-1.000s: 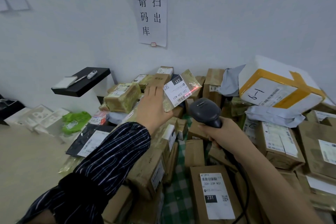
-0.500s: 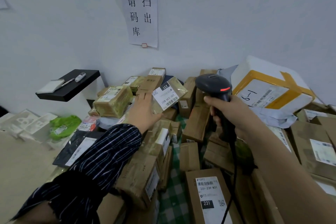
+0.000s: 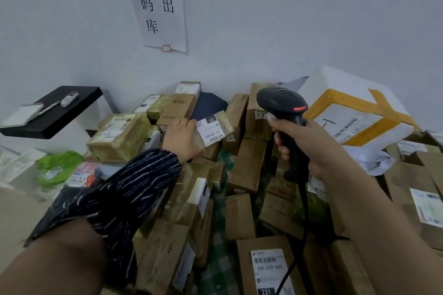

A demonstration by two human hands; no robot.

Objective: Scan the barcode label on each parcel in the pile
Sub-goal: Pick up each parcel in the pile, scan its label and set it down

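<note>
Small taped parcel held tilted (white barcode label facing up), over brown parcel pile

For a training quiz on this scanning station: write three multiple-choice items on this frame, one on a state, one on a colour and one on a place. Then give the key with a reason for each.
1. The left hand:
A) hangs empty
B) holds a small parcel, label toward the camera
C) is curled into an empty fist

2. The light on the scanner in the right hand is:
A) green
B) blue
C) red

3. The white box with yellow tape lies:
A) between the two hands
B) right of the scanner
C) left of the left hand

Key:
1 B: the fingers curl round the parcel and its label shows plainly.
2 C: a red bar glows on the scanner's head.
3 B: the box sits beyond the right hand, further right.
</note>
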